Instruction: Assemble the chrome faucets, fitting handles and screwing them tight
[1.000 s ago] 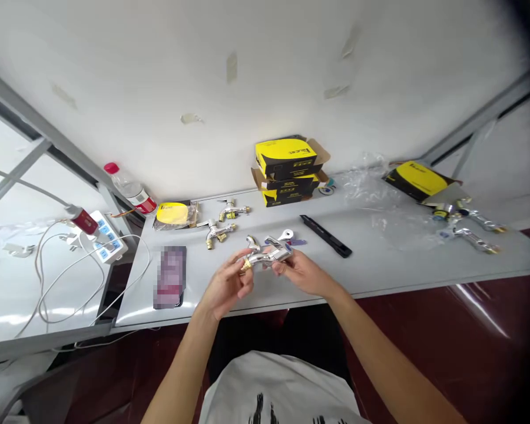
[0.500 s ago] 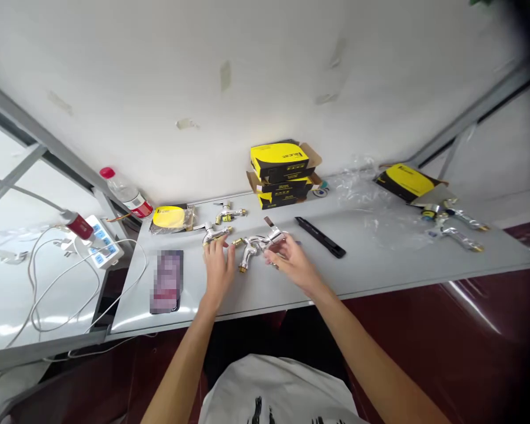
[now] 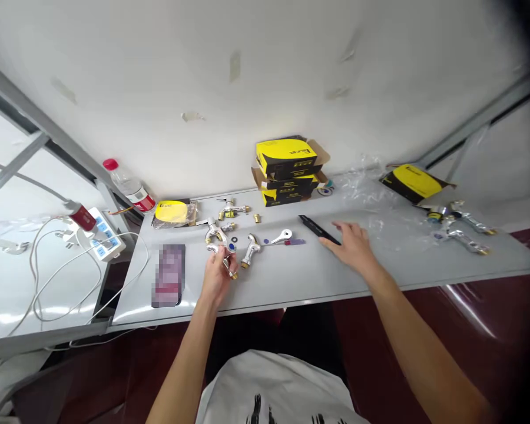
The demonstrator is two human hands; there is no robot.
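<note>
My left hand (image 3: 214,278) grips a chrome tap part with a brass end (image 3: 225,264) at the table's front, beside a chrome tap (image 3: 214,232). Just right of it, another chrome tap (image 3: 250,250) lies on its side with a brass end. A white lever handle (image 3: 282,237) and a purple piece (image 3: 294,241) lie further right. My right hand (image 3: 353,244) rests open and flat on the grey table (image 3: 282,282), holding nothing, its fingers near a black strip (image 3: 318,229). A small brass fitting (image 3: 257,218) stands near the back.
Stacked yellow-and-black boxes (image 3: 287,162) and a yellow packet (image 3: 173,213) stand at the back. A phone (image 3: 168,275) lies left of my hands. More taps (image 3: 463,238) lie right, by plastic wrap (image 3: 362,188). A power strip (image 3: 103,235) with cables sits left.
My right hand has let go of the tap and moved right, to the black strip. The tap now lies on the table. My left hand has closed on a chrome part.
</note>
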